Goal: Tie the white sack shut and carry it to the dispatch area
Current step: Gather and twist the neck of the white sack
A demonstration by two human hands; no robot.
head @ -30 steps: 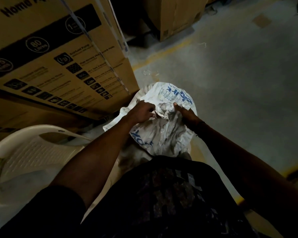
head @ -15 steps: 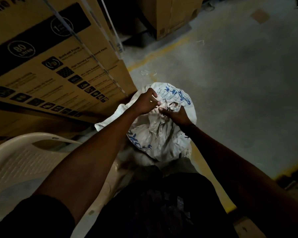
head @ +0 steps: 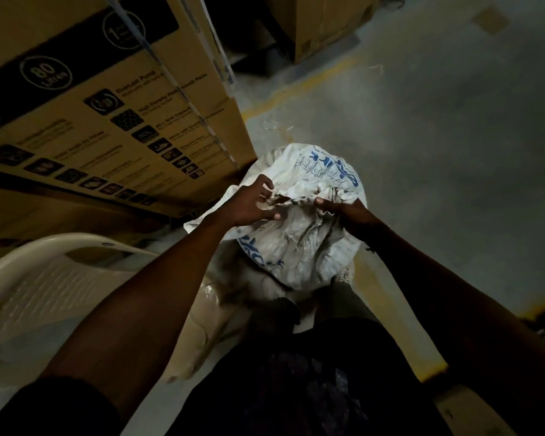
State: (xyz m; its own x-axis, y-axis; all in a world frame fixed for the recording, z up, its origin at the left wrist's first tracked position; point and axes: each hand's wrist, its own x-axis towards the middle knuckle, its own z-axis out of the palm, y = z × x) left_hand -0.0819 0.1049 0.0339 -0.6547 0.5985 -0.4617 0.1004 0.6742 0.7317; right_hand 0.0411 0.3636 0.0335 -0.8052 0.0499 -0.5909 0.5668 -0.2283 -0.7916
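Bulging white sack (head: 299,247), blue print, top bunched

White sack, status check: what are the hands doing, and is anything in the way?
Left hand and right hand gripping bunched mouth of white sack. Not tied yet. Big cardboard box close on the left.

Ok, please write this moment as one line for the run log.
stage: closing sack mouth | left hand: gripping gathered cloth | right hand: gripping gathered cloth | white sack: on floor, knot not visible | carry: not started
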